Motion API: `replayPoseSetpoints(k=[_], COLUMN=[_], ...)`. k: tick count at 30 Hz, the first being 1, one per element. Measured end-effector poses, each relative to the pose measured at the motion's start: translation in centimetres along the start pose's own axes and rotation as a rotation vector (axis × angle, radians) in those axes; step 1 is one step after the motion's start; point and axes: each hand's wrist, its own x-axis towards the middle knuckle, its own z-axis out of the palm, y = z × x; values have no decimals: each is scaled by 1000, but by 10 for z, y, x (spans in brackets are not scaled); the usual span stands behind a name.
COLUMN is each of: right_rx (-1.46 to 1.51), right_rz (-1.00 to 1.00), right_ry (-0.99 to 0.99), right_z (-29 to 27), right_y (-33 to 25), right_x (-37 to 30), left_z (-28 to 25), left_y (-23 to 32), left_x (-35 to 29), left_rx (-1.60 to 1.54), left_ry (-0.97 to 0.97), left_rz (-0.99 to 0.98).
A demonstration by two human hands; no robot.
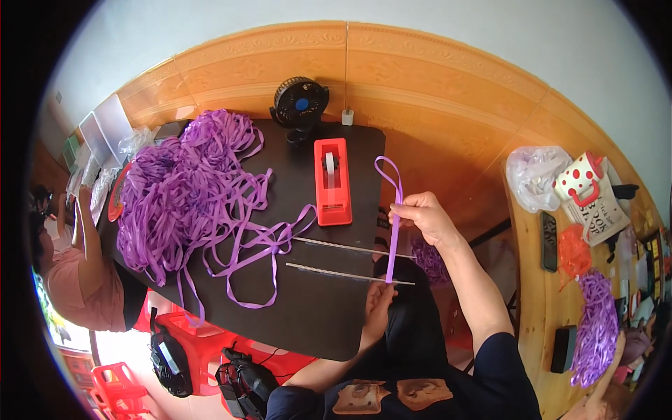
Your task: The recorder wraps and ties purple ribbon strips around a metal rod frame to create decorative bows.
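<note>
My right hand (425, 218) is closed in a pinch on a purple ribbon (394, 245), whose top curls in a loop above my fingers. From there the ribbon runs down taut to the nearer of two thin metal rods (336, 271). My left hand (379, 305) is closed below that rod's end, fingertips at the ribbon's lower end; the exact grip is partly hidden. The farther rod (350, 246) lies roughly parallel, and both stick out past the table's right edge. Loose purple ribbon strands (266, 241) trail near the rods' left ends from a big heap (189, 189).
On the dark table (315, 315) stand a red tape dispenser (333, 182) and a black fan (299, 105). A wooden table (535, 280) at right holds a polka-dot mug (579, 177), phone (549, 241) and ribbon bundle (596, 329). Other people sit at left and lower right. Red stools (119, 388) stand lower left.
</note>
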Motion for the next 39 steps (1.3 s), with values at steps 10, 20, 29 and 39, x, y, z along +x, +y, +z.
replayPoseSetpoints(k=[10, 20, 29, 39], right_rx=[271, 794, 894, -83], right_rz=[341, 320, 517, -212], right_ry=[110, 122, 39, 407], right_z=[2, 40, 65, 85], right_y=[66, 141, 173, 140], right_x=[-12, -87, -185, -245], left_z=[34, 28, 2, -6], left_y=[25, 18, 1, 15], left_x=[44, 23, -35, -62], left_rx=[218, 124, 0, -103], left_ry=[158, 130, 125, 32], left_rz=[407, 103, -83, -174])
